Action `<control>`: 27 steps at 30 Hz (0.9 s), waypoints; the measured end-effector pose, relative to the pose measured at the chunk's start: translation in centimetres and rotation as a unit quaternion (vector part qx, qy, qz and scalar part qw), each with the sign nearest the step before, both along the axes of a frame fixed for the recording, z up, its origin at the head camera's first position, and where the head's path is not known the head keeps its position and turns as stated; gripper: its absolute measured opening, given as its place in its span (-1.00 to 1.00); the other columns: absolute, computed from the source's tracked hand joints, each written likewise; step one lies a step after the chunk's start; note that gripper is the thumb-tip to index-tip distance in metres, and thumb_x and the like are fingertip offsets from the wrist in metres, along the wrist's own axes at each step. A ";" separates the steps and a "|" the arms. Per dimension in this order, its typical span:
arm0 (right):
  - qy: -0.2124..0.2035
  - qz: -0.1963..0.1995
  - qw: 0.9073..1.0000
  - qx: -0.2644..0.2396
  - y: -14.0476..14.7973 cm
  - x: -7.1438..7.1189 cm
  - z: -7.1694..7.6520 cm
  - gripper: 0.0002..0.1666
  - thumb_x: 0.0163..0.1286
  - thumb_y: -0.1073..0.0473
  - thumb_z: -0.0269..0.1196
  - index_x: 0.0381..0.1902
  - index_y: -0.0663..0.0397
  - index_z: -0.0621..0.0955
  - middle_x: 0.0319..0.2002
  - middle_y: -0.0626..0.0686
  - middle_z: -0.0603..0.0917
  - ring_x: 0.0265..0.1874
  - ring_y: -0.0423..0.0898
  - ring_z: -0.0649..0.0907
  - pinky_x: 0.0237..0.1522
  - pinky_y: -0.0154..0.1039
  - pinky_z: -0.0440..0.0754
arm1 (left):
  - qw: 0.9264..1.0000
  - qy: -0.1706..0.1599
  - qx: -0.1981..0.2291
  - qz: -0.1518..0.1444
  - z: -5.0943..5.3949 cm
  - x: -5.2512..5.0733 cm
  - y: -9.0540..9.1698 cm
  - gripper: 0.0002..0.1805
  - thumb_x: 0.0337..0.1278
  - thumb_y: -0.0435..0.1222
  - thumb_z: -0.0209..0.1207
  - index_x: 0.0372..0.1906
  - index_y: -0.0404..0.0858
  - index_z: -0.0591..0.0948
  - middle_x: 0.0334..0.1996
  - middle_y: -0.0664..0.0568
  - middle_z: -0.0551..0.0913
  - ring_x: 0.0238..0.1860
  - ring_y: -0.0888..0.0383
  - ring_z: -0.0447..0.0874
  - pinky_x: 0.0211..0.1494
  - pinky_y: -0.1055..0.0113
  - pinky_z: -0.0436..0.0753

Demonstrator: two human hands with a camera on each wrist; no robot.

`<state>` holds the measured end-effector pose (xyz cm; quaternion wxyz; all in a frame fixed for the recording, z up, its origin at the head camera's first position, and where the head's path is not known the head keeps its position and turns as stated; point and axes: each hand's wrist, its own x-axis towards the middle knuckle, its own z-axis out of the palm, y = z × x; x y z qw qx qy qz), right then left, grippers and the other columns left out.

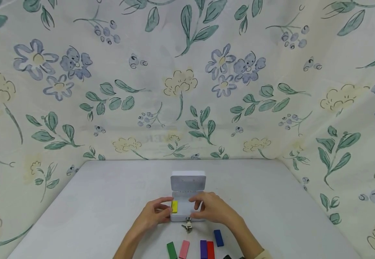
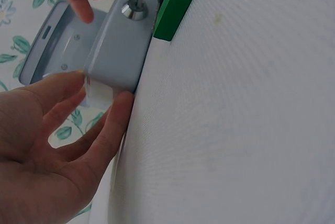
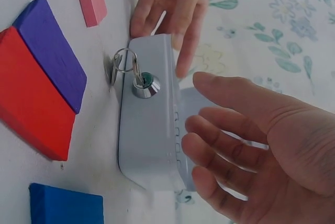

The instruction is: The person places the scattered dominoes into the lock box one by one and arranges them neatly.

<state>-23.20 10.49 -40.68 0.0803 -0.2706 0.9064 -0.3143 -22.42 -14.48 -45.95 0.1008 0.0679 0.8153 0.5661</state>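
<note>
A small grey-white metal lock box (image 1: 182,218) stands on the table with its hinged lid (image 1: 188,182) raised at the back. Inside, along its left wall, stands a yellow block (image 1: 174,207). Keys (image 1: 188,226) on a ring hang from the front lock (image 3: 146,85). My left hand (image 1: 156,213) rests against the left end of the box, fingertips at its upper rim and near its base; part of that end is hidden. Over the right part of the box hovers my right hand (image 1: 211,208), fingers loosely bent with nothing between them.
In front of the box lie a green block (image 1: 172,250), a pink block (image 1: 184,249), a purple block (image 1: 203,249) beside a red block (image 1: 210,249), and a blue block (image 1: 218,238). Dark objects show at the bottom edge. Floral cloth (image 1: 155,108) surrounds the white table (image 1: 109,194).
</note>
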 end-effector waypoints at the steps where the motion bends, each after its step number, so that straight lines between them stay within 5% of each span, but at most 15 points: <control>1: 0.001 0.000 1.000 0.001 0.1 0.0 0.0 -0.47 0.17 0.03 0.45 0.08 0.11 0.66 -0.29 0.02 0.70 -0.44 -0.28 0.57 -0.40 -0.52 0.59 | 1.000 -0.001 0.000 -0.001 0.0 0.0 0.0 -0.47 0.26 -0.22 0.25 0.31 -0.22 0.49 0.02 -0.23 0.65 -0.16 0.12 0.70 -0.14 0.24 0.78; 27: -0.027 0.000 1.000 0.004 3.0 1.6 0.6 -0.47 0.18 0.05 0.44 0.08 0.16 0.65 -0.33 -0.06 0.67 -0.37 -0.18 0.59 -0.36 -0.51 0.61 | 1.000 0.005 0.007 -0.001 -0.2 0.3 -0.2 -0.46 0.26 -0.22 0.25 0.31 -0.25 0.48 0.02 -0.26 0.63 -0.16 0.11 0.70 -0.16 0.25 0.78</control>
